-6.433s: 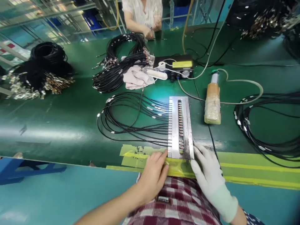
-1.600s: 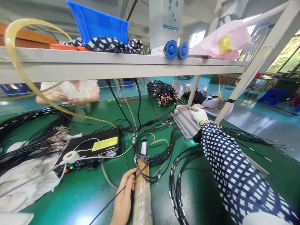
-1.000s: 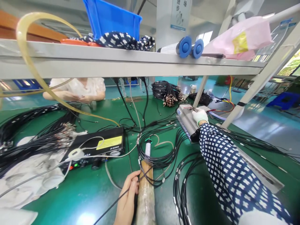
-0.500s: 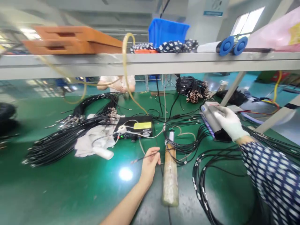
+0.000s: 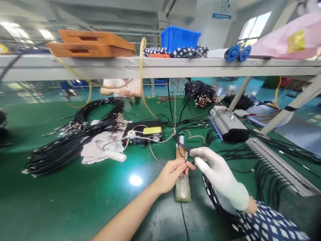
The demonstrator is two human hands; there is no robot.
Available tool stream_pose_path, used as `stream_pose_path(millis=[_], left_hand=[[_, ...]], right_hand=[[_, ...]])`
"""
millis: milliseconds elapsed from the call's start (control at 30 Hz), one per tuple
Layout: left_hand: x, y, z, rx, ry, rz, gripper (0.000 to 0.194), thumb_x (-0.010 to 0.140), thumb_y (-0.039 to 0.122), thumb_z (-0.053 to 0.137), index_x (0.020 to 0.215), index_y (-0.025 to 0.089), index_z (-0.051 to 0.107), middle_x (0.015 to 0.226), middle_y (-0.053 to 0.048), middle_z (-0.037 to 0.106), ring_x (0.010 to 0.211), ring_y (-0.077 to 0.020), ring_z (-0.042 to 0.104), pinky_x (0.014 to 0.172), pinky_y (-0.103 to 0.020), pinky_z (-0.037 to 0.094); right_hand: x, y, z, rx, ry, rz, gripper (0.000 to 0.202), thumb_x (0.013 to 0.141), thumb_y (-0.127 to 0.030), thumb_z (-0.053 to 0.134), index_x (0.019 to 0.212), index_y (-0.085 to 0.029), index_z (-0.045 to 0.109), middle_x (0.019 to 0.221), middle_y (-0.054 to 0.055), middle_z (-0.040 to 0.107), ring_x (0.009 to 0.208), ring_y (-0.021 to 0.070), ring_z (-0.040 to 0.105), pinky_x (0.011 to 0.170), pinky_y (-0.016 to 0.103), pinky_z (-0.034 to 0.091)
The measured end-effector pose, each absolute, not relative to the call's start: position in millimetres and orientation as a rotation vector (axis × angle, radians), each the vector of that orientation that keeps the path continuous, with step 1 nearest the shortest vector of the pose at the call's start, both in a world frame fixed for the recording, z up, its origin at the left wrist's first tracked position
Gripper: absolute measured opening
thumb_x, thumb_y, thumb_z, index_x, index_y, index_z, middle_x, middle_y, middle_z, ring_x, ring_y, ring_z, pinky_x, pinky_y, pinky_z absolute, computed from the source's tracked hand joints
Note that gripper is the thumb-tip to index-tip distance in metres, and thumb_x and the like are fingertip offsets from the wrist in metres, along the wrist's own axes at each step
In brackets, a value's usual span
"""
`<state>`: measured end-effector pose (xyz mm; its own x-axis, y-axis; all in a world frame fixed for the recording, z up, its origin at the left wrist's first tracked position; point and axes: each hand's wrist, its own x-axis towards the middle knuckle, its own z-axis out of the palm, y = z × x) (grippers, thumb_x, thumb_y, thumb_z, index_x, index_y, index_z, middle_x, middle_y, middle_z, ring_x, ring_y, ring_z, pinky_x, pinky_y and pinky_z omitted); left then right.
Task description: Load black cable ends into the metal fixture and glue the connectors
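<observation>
Above the wrapped handle of a tool lying on the green table, my bare left hand is closed, its fingertips pinched round a thin black cable. My right hand, in a white glove, is just to the right, thumb and fingers apart, its fingertips near the cable; whether they touch it is unclear. Looped black cables lie partly hidden under the right hand. A grey and black device with a lit row along its left edge stands at the right. Beside it lies a slotted metal strip with cables.
A black control box with a yellow label sits mid-table. Cable bundles and a white cloth lie to the left. Across the table is a person. A shelf overhead holds orange trays and a blue bin.
My right hand has left the grey device and come left beside my left hand. My left hand has moved right, over the wrapped handle. The view has shifted, showing the slotted strip.
</observation>
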<state>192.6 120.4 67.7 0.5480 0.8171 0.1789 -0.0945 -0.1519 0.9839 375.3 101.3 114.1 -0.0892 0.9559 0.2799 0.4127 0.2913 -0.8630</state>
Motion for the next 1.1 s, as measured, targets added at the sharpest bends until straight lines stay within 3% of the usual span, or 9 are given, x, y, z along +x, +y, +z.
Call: stream_pose_path(millis=[67,167,267,467,633,833,1100], left_hand=[[195.6,118.6,68.8,1.623,0.651,0.842,0.048,0.098,0.051,0.043,0.1,0.016,0.075,0.073,-0.003,0.054,0.071,-0.0159,0.049,0.067,-0.026,0.037],[198.7,116.3,71.5,1.713,0.677,0.807,0.044,0.1,0.046,0.042,0.098,0.016,0.074,0.079,-0.004,0.059,0.078,-0.017,0.053,0.073,-0.026,0.039],[201.2,113.0,74.8,1.787,0.695,0.822,0.039,0.101,0.04,0.041,0.096,0.016,0.072,0.087,-0.005,0.065,0.085,-0.0178,0.057,0.078,-0.027,0.04],[206.2,105.6,75.5,1.908,0.712,0.89,0.029,0.101,0.03,0.043,0.097,0.018,0.069,0.09,-0.005,0.064,0.088,-0.0168,0.058,0.08,-0.027,0.042],[208.3,98.0,69.0,1.901,0.799,1.171,0.013,0.096,0.021,0.055,0.105,0.02,0.063,0.089,-0.002,0.063,0.086,-0.0147,0.057,0.079,-0.026,0.045],[206.7,93.3,65.7,2.052,0.711,1.316,0.021,0.093,0.009,0.058,0.111,0.021,0.059,0.095,-0.003,0.066,0.088,-0.0133,0.061,0.081,-0.026,0.049],[202.3,101.6,60.4,2.386,0.479,1.401,0.044,0.092,0.001,0.051,0.132,0.019,0.053,0.097,-0.009,0.067,0.086,-0.0178,0.06,0.074,-0.033,0.051]], right_hand=[[377.7,105.2,118.4,-1.267,-1.62,0.828,0.026,0.088,-0.051,0.059,0.099,-0.03,0.069,0.099,0.005,0.07,0.093,0.0259,0.065,0.083,0.041,0.056],[384.7,108.8,122.3,-1.224,-1.59,0.944,0.038,0.088,-0.056,0.058,0.083,-0.019,0.066,0.078,0.005,0.066,0.076,0.021,0.061,0.071,0.033,0.052],[390.9,106.8,121.7,-1.22,-1.577,1.0,0.041,0.085,-0.056,0.062,0.071,-0.018,0.062,0.07,0.003,0.062,0.068,0.0175,0.056,0.064,0.029,0.046],[394.4,99.0,114.2,-1.225,-1.503,1.072,0.038,0.081,-0.053,0.068,0.068,-0.018,0.061,0.067,0.001,0.06,0.064,0.0157,0.052,0.061,0.028,0.043],[392.7,94.9,113.2,-1.194,-1.417,1.133,0.04,0.078,-0.054,0.071,0.067,-0.018,0.06,0.063,-0.001,0.056,0.06,0.0136,0.048,0.058,0.026,0.042],[390.3,87.7,110.2,-1.125,-1.353,1.224,0.036,0.079,-0.051,0.072,0.069,-0.018,0.062,0.065,-0.001,0.058,0.061,0.0133,0.049,0.06,0.026,0.043],[387.8,85.3,107.5,-1.135,-1.307,1.247,0.035,0.079,-0.05,0.073,0.069,-0.018,0.062,0.064,-0.001,0.057,0.06,0.0136,0.049,0.06,0.026,0.043]])
